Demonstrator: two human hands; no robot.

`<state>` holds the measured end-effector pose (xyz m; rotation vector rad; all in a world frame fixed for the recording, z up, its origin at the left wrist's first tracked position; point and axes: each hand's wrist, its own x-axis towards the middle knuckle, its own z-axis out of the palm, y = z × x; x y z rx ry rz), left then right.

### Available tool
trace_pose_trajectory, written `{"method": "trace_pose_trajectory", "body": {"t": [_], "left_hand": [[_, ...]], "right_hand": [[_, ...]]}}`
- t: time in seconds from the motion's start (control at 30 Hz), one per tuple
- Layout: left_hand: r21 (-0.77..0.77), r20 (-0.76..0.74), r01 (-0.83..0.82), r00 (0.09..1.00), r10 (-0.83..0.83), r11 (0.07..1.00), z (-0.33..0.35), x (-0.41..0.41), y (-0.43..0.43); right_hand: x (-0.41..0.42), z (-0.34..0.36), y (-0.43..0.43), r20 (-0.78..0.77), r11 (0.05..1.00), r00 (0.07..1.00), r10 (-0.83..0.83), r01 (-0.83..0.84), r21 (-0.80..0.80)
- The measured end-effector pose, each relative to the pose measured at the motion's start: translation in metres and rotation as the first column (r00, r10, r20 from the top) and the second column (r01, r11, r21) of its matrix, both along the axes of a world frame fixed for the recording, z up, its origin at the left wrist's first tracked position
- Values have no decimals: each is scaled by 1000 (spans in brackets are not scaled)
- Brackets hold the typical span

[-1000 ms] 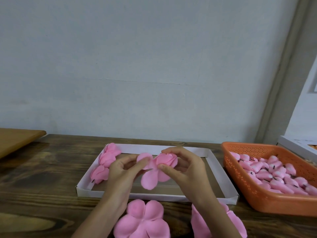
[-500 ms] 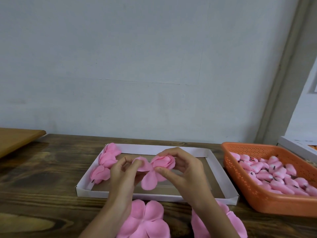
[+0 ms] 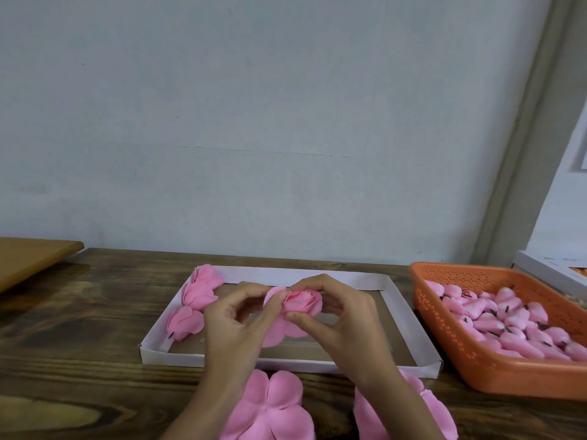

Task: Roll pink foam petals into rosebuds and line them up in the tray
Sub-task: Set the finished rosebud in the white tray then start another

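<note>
1. A pale wall (image 3: 286, 122) fills the upper half of the frame.
2. A dark wooden table (image 3: 79, 328) runs across the lower part. A lighter board (image 3: 31, 255) is cut off at the left edge, and a white box (image 3: 546, 271) at the right edge.
3. One white cardboard tray (image 3: 171, 355) sits at lower centre. The hands hide much of its floor.
4. One orange basket (image 3: 451, 341) stands just right of the tray, heaped with small pink buds too many and too overlapped to count.
5. Two flat petal sheets (image 3: 270, 408) lie below the tray, both cut by the bottom edge. The right one is partly behind a forearm.
6. The left hand (image 3: 232, 322) pinches a loose petal with its fingertips. The right hand (image 3: 343, 319) grips the rolled core between thumb and fingers.
7. One half-rolled rosebud (image 3: 303, 301) is held above the tray's middle, its unrolled petals hanging below.
8. Finished rosebuds (image 3: 198, 290) line the tray's left end. There seem to be three, but the upper ones overlap.
</note>
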<state>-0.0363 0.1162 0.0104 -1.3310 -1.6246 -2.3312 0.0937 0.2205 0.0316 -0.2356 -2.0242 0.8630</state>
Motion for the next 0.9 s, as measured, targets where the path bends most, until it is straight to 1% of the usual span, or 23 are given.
{"method": "trace_pose_trajectory", "body": {"t": [0.17, 0.23, 0.3, 0.4, 0.5, 0.67, 0.8, 0.9], "left_hand": [[22, -60, -16, 998, 17, 1000, 4, -1, -1], [15, -35, -4, 999, 5, 1000, 3, 1, -2], [7, -5, 60, 998, -60, 998, 2, 0, -4], [13, 0, 144, 990, -144, 990, 1, -4, -5], [5, 42, 167, 985, -167, 986, 7, -5, -4], [32, 115, 293, 949, -295, 956, 8, -13, -4], [-36, 107, 396, 914, -390, 917, 9, -22, -8], [-122, 107, 459, 888, -448, 880, 10, -26, -10]], "right_hand": [[0, 1, -4, 22, 998, 999, -45, 44, 38], [0, 1, -5, 23, 996, 997, -72, 71, 45], [0, 1, -4, 8, 997, 997, -80, 80, 13], [1, 2, -3, -28, 995, 998, -53, 51, -87], [2, 3, -2, -34, 981, 999, -6, -1, -194], [3, 6, 1, -26, 959, 996, 86, -90, -269], [5, 7, 2, -4, 946, 991, 135, -131, -295], [6, 8, 1, 4, 936, 984, 179, -169, -309]]}}
